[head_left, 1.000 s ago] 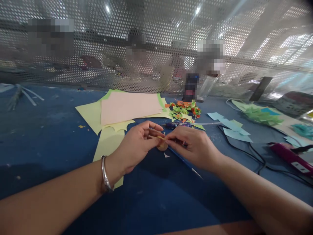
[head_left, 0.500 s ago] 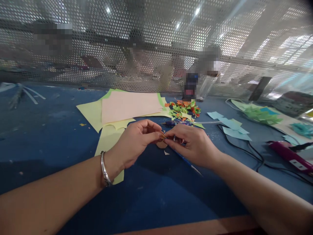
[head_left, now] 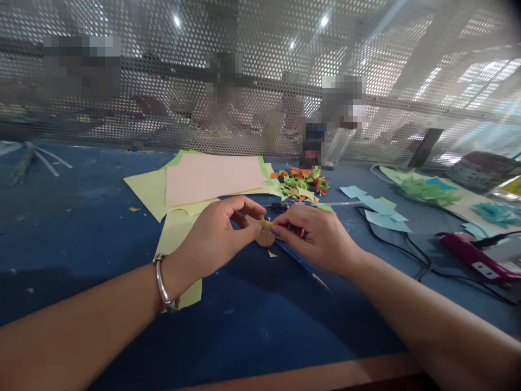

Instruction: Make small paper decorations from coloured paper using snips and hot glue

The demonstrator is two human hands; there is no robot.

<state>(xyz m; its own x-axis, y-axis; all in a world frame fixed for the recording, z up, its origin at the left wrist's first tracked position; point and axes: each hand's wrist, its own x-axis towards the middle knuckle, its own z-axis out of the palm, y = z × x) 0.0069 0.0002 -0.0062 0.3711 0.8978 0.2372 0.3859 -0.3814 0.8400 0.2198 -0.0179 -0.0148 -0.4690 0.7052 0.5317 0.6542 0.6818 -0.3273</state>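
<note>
My right hand (head_left: 315, 233) pinches a small yellow piece (head_left: 266, 223), which looks like paper, between thumb and forefinger. Just to its left is my left hand (head_left: 226, 233), a silver bracelet on the wrist. Its thumb and fingers are parted, with the thumb tip close to the piece; whether they touch I cannot tell. Below the fingertips lies a round tan disc (head_left: 265, 238), partly covered. A small pale paper scrap (head_left: 272, 253) rests beside it. From under my right hand a thin blue stick-like tool (head_left: 301, 264) slants toward me, its upper end hidden.
Pink sheet (head_left: 215, 179) over green and yellow sheets, back left. Orange and green paper clippings (head_left: 303, 182) and a dark-handled tool (head_left: 285, 205) lie behind my hands. Pale blue paper squares (head_left: 382, 209), black cables (head_left: 411, 250) and a magenta power strip (head_left: 472, 258) are right. Perforated screen (head_left: 260, 108) behind.
My left thumb and fingers have spread apart from their pinch, showing more of the yellow piece. My right hand keeps its pinch. The whole view has shifted slightly.
</note>
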